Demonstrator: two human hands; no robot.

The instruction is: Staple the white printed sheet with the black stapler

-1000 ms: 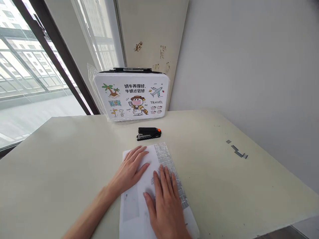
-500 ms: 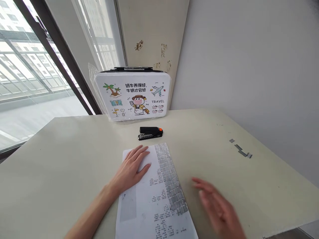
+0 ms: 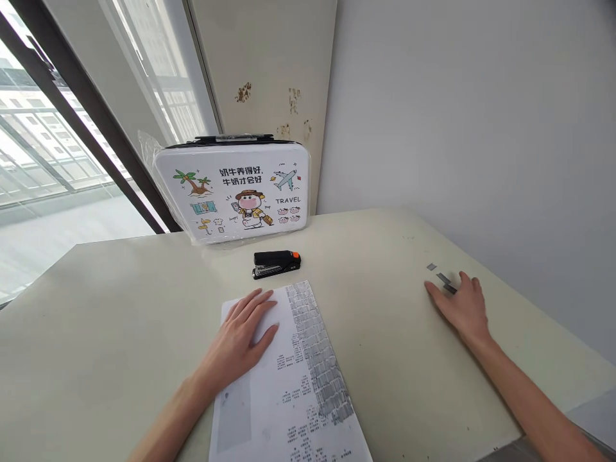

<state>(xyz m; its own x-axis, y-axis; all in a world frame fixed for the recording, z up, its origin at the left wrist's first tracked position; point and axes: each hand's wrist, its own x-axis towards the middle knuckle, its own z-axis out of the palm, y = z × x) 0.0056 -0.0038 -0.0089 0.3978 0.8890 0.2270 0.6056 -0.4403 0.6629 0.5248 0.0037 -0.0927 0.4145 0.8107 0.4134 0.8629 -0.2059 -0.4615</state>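
My left hand (image 3: 243, 337) lies flat on a printed white sheet (image 3: 269, 410), its fingers spread near the top edge. Overlapping grey strips (image 3: 322, 359) cover the sheet's right side in a long band. Over at the right, my right hand (image 3: 462, 308) rests by the small grey pieces (image 3: 443, 278) on the table, thumb and fingers apart around them; its fingers partly hide some pieces. Another small grey piece (image 3: 432, 266) lies just beyond the thumb. Behind the sheet sits a black stapler (image 3: 276, 264) with an orange tip.
A white case (image 3: 235, 205) with cartoon prints and a clear plastic wrap stands upright at the back of the pale table (image 3: 120, 333). A grey wall rises along the right, and a window is at the left.
My right hand has moved right and forward from beside the sheet to the small grey pieces. My left hand stays on the sheet. The camera view has shifted slightly.
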